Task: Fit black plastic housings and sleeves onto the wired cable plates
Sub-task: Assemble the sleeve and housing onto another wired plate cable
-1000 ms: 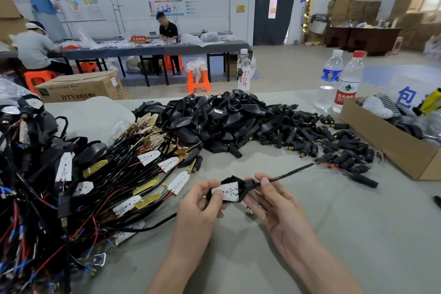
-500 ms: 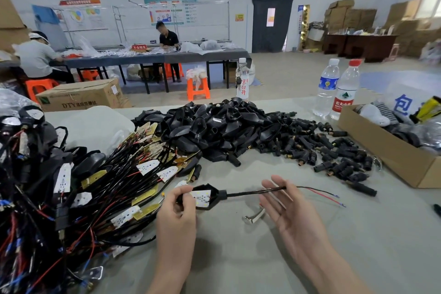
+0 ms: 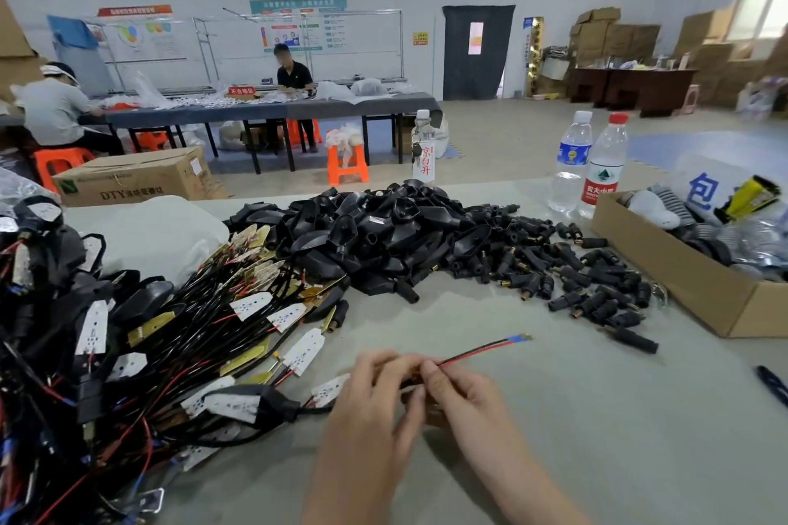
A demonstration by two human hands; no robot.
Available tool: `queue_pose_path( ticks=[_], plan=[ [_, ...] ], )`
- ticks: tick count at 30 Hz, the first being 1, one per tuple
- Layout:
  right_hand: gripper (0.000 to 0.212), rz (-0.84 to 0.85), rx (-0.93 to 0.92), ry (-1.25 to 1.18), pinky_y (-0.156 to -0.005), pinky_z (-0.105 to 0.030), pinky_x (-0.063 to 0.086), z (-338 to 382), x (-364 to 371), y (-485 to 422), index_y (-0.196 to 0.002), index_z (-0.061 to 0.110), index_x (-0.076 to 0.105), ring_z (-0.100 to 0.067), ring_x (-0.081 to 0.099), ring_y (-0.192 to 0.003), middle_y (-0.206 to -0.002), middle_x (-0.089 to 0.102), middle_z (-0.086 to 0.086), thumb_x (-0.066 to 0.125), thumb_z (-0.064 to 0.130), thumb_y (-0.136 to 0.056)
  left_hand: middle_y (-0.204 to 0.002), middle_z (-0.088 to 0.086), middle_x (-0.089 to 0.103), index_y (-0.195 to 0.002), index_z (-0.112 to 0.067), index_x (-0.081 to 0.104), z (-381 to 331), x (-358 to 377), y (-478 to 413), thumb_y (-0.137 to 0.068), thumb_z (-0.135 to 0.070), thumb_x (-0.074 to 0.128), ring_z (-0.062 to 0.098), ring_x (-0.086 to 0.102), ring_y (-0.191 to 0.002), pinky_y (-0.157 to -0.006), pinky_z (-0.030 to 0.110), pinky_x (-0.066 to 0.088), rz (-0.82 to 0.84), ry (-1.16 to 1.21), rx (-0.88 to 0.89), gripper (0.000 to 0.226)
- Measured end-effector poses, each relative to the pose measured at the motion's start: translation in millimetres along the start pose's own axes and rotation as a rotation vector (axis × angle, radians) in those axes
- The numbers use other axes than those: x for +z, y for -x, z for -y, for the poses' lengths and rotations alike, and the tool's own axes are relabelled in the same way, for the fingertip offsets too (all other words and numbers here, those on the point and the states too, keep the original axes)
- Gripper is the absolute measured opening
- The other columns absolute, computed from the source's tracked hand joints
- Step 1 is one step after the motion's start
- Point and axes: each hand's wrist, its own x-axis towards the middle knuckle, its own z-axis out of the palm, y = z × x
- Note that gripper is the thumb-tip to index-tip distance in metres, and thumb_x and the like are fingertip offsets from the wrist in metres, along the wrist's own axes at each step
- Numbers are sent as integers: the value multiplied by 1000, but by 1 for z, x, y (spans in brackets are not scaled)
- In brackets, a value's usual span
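My left hand [image 3: 375, 392] and my right hand [image 3: 458, 396] meet over the grey table and both pinch a thin cable. Its red and black wire ends [image 3: 486, 350] stick out to the right past my right fingers. That cable's plate, fitted in a black housing [image 3: 239, 405], lies at the left among the bundle of wired plates [image 3: 162, 354]. A big heap of black housings [image 3: 383, 234] sits behind, with small black sleeves [image 3: 575, 281] scattered to its right.
A cardboard box [image 3: 682, 269] with oddments stands at the right edge. Two water bottles [image 3: 588, 166] and a third bottle [image 3: 423, 149] stand at the table's far side. A dark tool [image 3: 772, 384] lies far right. People work at a distant table.
The housed plate went from my left hand down to the bundle at the left. Both hands came together on the cable near its wire ends.
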Motion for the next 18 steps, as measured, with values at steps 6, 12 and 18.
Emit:
queue_pose_path(
  ticks=[6, 12, 18],
  plan=[
    [35, 125, -47, 148, -64, -18, 52, 8, 6, 4, -83, 26, 78, -10, 68, -71, -74, 73, 2, 50, 23, -103, -101, -17, 57, -110, -51, 49, 9, 6, 0, -87, -13, 71, 4, 58, -89, -74, 38, 56, 38, 140, -102, 50],
    [19, 121, -96, 416, -91, -33, 54, 11, -8, 0, -97, 43, 73, -2, 65, -101, -119, 63, 17, 56, 32, -97, -91, -20, 60, -102, -52, 62, 21, 4, -4, -93, -16, 65, -1, 57, -77, -67, 6, 41, -74, 240, -159, 37],
    [28, -376, -281, 1031, -101, -23, 37, 36, -99, -33, -115, 28, 70, -10, 51, -119, -128, 55, 8, 50, 15, -100, -84, -11, 55, -117, -50, 62, 28, 7, -1, -89, -44, 49, 14, 56, -70, -66, 26, 46, -98, 397, -306, 32]
  ],
)
